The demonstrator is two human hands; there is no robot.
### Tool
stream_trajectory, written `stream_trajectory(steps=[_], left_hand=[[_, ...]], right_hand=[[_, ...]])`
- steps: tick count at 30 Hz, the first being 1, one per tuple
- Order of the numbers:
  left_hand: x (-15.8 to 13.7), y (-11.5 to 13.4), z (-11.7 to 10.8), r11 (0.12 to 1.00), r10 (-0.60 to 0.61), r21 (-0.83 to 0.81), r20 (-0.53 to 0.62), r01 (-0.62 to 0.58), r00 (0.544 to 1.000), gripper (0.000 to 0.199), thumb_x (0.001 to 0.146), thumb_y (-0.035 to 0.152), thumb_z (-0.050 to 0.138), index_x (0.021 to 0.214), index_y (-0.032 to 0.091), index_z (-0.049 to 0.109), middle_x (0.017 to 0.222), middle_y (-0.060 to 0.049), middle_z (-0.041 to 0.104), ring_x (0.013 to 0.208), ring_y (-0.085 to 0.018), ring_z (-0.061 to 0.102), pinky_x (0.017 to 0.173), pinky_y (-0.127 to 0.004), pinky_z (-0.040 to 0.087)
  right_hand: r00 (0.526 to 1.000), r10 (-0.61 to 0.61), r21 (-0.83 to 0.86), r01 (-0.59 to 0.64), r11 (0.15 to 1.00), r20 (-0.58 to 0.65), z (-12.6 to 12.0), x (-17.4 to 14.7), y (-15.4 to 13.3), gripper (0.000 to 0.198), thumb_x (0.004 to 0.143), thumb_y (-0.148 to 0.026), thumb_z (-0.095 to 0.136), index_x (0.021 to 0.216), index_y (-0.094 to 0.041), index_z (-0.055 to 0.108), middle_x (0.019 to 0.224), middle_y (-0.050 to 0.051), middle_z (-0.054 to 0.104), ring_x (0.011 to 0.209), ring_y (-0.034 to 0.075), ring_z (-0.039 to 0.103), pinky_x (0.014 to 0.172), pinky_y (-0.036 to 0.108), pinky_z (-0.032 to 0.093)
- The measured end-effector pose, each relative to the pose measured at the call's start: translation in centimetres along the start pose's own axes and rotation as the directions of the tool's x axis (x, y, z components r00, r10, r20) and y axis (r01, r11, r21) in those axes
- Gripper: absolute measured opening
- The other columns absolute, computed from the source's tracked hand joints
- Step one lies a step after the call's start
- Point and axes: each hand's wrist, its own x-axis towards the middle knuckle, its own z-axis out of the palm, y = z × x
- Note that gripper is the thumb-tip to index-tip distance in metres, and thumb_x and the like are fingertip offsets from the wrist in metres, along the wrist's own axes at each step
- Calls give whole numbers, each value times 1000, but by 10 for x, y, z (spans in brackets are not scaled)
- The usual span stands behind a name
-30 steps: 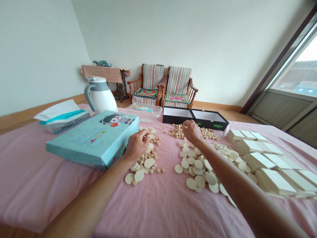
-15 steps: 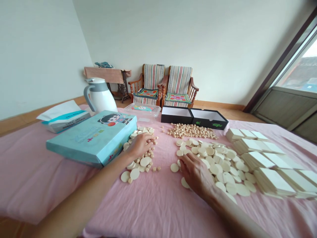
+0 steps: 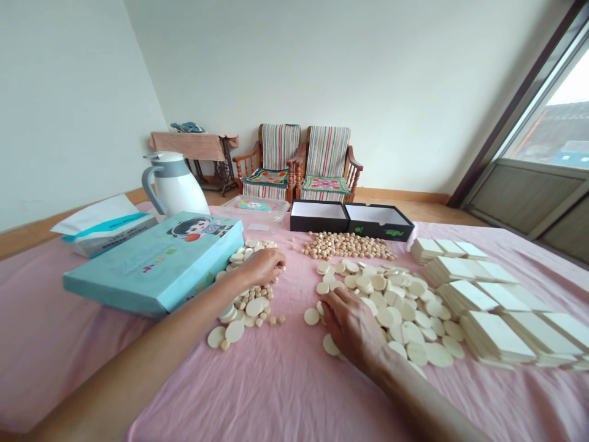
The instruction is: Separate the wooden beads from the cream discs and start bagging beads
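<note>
My left hand is closed, fingertips down, at the right side of a mixed heap of round wooden discs and small wooden cubes. Small pale pieces show by its fingertips, but what it pinches is hidden. My right hand rests still at the left edge of a larger heap of wooden discs. Its fingers are loosely bent and apart, with the tips down among the discs. No held disc shows there. Farther back lies a heap of small wooden cubes.
Stacks of pale rectangular wooden pieces stand at the right. Two joined black box trays and a clear plastic lid lie at the back. On the left are a light-blue box, a tissue pack and a white jug.
The whole view has shifted a little, so things appear slightly farther left. My left hand has moved slightly over the cubes, staying closed. My right hand keeps its place by the discs.
</note>
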Motion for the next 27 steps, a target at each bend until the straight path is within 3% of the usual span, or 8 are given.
stream_trajectory(steps=[5, 10, 14, 18, 22, 27], left_hand=[[29, 9, 11, 982, -154, -135, -144, 135, 977, 16, 72, 16, 56, 80, 18, 69, 82, -3, 69, 75, -16, 62, 70, -23, 45], [75, 19, 26, 955, -274, -165, -184, 245, 944, 14, 71, 18, 59, 79, 19, 70, 79, -3, 71, 76, -17, 64, 68, -24, 46], [95, 22, 28, 945, -309, -183, -221, 272, 925, 26, 74, 22, 58, 98, 20, 69, 85, -5, 72, 77, -18, 65, 69, -25, 47], [88, 12, 20, 954, -275, -182, -213, 239, 937, 26, 76, 18, 54, 97, 19, 69, 87, -4, 71, 77, -16, 65, 71, -24, 47], [62, -4, 13, 974, -168, -171, -104, 149, 980, 17, 68, 13, 57, 77, 17, 71, 78, -2, 71, 73, -15, 64, 68, -21, 46], [37, -3, 12, 986, -46, -160, 2, 45, 999, 15, 62, 8, 60, 71, 15, 70, 73, 0, 69, 66, -13, 62, 64, -20, 44]], right_hand=[[1000, -14, -1, 14, 1000, -1, 1, 2, -1, 15, 88, -13, 44, 81, -17, 56, 77, 3, 54, 70, 15, 49, 66, 26, 35], [1000, -9, 4, 9, 1000, -11, 3, 1, 0, 15, 88, -13, 44, 81, -18, 56, 77, 3, 54, 70, 15, 49, 66, 26, 35], [1000, 1, -6, -1, 1000, -15, 3, 1, 1, 14, 87, -13, 45, 81, -18, 56, 77, 3, 55, 69, 15, 48, 65, 26, 34], [1000, -1, -12, 1, 1000, -12, 2, 2, -1, 15, 87, -13, 45, 78, -18, 55, 76, 3, 54, 68, 14, 48, 65, 26, 34], [1000, -16, 9, 16, 1000, -4, 1, 1, -3, 16, 88, -13, 44, 78, -18, 56, 75, 2, 54, 69, 14, 48, 65, 26, 34], [1000, -16, 19, 16, 1000, 3, 2, 0, -3, 17, 88, -12, 44, 76, -18, 55, 76, 2, 54, 68, 13, 48, 64, 25, 34]])
